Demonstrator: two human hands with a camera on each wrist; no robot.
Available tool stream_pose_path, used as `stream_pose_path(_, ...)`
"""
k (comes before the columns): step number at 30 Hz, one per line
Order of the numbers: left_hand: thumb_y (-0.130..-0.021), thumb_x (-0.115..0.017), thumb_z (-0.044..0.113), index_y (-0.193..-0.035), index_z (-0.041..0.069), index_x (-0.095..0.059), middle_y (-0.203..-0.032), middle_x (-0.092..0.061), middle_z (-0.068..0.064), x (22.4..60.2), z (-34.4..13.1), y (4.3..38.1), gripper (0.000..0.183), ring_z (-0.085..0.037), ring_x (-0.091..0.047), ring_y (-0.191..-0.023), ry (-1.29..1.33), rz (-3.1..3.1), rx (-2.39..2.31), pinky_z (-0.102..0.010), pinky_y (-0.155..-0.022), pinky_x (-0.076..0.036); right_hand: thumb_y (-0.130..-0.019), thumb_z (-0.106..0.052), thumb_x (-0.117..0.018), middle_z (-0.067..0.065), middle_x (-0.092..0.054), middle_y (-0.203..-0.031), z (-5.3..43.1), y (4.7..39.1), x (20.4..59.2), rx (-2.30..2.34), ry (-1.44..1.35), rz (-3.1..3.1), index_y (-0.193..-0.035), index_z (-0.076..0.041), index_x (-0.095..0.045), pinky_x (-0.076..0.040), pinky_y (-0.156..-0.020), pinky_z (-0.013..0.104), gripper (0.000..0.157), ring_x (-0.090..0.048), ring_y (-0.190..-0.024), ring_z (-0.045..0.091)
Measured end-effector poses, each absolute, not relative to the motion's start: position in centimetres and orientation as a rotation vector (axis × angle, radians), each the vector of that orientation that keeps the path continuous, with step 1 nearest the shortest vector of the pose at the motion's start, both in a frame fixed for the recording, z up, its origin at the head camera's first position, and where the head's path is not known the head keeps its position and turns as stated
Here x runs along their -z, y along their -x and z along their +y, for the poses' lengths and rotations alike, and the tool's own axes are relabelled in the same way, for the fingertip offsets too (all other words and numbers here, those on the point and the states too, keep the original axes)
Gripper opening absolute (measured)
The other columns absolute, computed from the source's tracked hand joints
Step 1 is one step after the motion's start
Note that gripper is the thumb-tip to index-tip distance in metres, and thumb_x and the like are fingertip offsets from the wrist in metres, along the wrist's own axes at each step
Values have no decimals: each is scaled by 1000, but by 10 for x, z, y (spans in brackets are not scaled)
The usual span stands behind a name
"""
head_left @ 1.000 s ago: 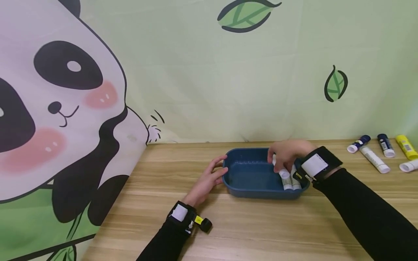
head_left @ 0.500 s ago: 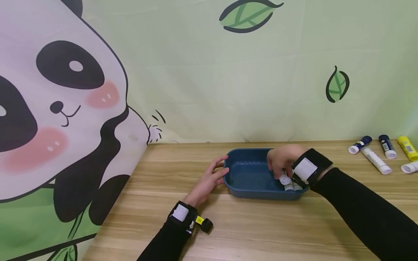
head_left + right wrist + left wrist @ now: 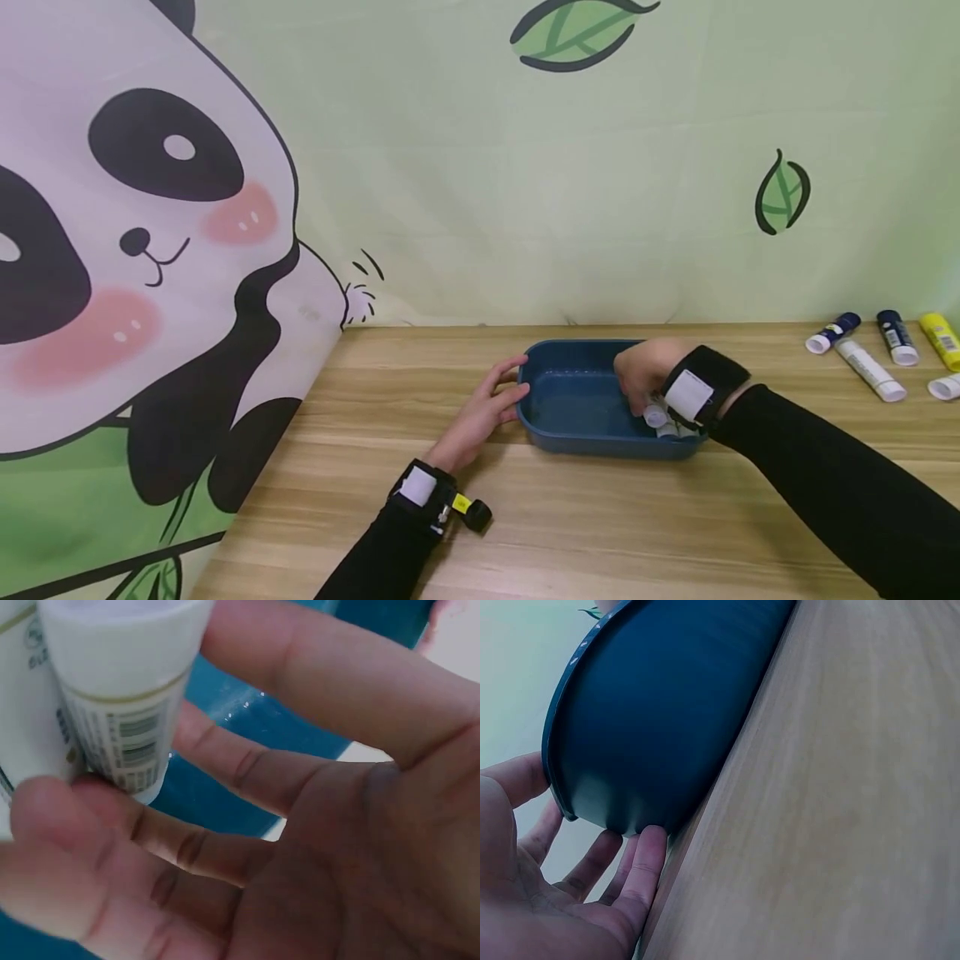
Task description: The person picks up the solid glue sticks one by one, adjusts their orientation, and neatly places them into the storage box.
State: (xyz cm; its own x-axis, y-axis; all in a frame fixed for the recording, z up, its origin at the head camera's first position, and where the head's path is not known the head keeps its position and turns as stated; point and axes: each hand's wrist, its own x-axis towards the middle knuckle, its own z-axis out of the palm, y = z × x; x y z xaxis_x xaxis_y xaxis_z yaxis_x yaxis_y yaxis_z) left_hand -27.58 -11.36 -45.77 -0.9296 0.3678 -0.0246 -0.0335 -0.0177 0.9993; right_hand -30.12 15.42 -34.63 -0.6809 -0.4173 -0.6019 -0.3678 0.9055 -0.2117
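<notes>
A blue plastic bin [image 3: 611,447] sits on the wooden table, with several white glue sticks [image 3: 670,431] lying at its right end. My left hand [image 3: 477,421] rests against the bin's left end, spread fingertips touching the rim and outer wall [image 3: 652,712]. Inside the bin, my right hand [image 3: 643,375] grips a white glue stick [image 3: 655,416] at its right side. In the right wrist view this glue stick [image 3: 131,697], with a barcode, stands between thumb and fingers, right beside another white one [image 3: 30,705]. Part of the right-hand pile is hidden beneath the hand and wrist strap.
To the right on the table [image 3: 585,525] lie more glue sticks: a dark blue one [image 3: 832,333], a second dark blue one [image 3: 897,337], a white one [image 3: 870,370] and a yellow one [image 3: 941,342]. A backdrop [image 3: 480,208] with a panda print rises behind.
My right hand has lowered and shifted slightly deeper into the bin's right end with the white glue stick. The left hand stays at the bin's left end.
</notes>
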Motion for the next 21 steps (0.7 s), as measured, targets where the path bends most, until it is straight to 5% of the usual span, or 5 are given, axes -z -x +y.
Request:
stream_pose_path(12, -107, -60, 23, -157, 21, -46, -152, -37, -14, 458, -112, 276, 51, -25, -54, -122, -348, 1996, -2022, -30, -95, -52, -83, 1, -76, -4, -44, -70, 153, 299, 349, 81, 524, 2387, -73, -13, -57, -29, -53, 22, 25, -38, -59, 10)
stream_pose_path(15, -107, -60, 23, -157, 22, -46, -152, -37, -14, 459, -113, 276, 52, -25, -54, -123, -340, 1997, -2018, -30, -95, -52, -84, 2, -77, 0, -54, -81, 153, 299, 349, 89, 515, 2395, -90, -7, -68, -37, -57, 22, 14, -46, -66, 12)
stream_pose_path(21, -107, -60, 25, -157, 21, -45, -152, -37, -15, 459, -113, 276, 52, -26, -53, -124, -349, 1992, -2023, -31, -96, -52, -84, 5, -75, 5, -59, -91, 155, 297, 349, 114, 535, 2412, -109, -3, -70, -41, -60, 24, 26, -50, -70, 15)
